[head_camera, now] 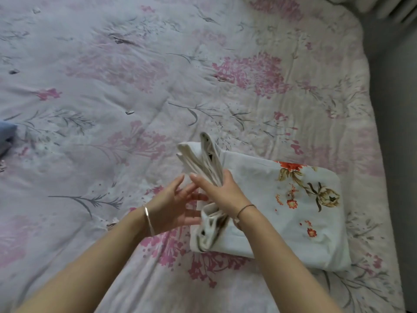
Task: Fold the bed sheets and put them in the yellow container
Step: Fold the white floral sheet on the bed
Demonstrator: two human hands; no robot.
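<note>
Holding the bunched edge of a folded bed sheet point(293, 211) on the bed.
The right grip point(222, 190) is curled round a gathered band of cloth along the sheet's left side, so the band sticks up beyond the knuckles and loops out below the wrist. The left grip point(171, 204) is spread, fingers straight and apart, just beside the right one, its fingertips at the sheet's left edge. The sheet, white with orange flowers, lies flat on the pink-flowered quilt point(112, 86) near the bed's right side, stretching away to the right of both. A bracelet point(149, 220) circles the left wrist.
</note>
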